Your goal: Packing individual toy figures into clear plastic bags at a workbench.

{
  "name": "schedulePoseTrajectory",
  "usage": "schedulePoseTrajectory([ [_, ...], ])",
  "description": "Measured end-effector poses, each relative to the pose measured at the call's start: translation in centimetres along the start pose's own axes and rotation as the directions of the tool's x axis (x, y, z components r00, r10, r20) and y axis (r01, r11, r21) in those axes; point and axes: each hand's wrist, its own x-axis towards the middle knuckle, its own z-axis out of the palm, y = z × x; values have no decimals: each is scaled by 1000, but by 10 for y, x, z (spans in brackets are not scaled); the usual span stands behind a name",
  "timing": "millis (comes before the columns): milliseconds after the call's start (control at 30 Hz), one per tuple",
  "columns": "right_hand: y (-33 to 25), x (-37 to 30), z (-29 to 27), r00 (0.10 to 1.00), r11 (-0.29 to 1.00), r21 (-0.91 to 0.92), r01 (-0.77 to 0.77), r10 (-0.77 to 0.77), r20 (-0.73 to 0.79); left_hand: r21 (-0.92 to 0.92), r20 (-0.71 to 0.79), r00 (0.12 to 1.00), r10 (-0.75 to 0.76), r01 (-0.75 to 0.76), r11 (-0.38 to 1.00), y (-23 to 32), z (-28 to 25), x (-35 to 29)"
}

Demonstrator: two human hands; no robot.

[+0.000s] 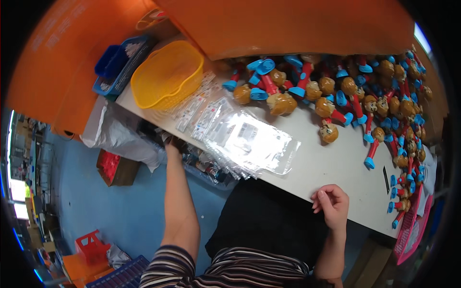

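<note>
My left arm reaches down past the table's left edge, and my left hand (170, 143) is among the packed items in a clear plastic-lined bin (218, 181). Shadow and the bin's contents hide its fingers. My right hand (332, 204) rests at the table's front edge with its fingers curled in; nothing shows in it. Between the hands lies a fanned stack of clear plastic bags (252, 139), with printed sheets (199, 108) beside it. Many toy figures (329, 133) with brown heads, red bodies and blue feet are heaped on the far and right parts of the table.
A yellow basket (168, 74) and a blue bin (115, 67) stand at the back left. Orange panels (307, 26) rise behind the white table (312, 158). On the right are a dark thin tool (386, 180) and a pink basket (408, 233). A carton with red pieces (109, 165) sits on the floor.
</note>
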Motion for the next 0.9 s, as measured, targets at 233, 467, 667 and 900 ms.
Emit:
schedulePoseTrajectory([
  [233,0,-2,-7,1000,1000,-18,-26,26,4,190,-176,807,564,-534,824,56,80,-194],
  [467,3,-1,-10,999,997,68,-22,19,49,499,821,442,363,-863,-79,77,194,-332],
  [667,12,-10,-9,995,985,144,100,-101,2,474,867,460,193,-880,-30,19,205,-347],
  [900,-10,9,-4,984,963,205,-177,174,30,374,856,456,244,-871,318,6,203,-380],
])
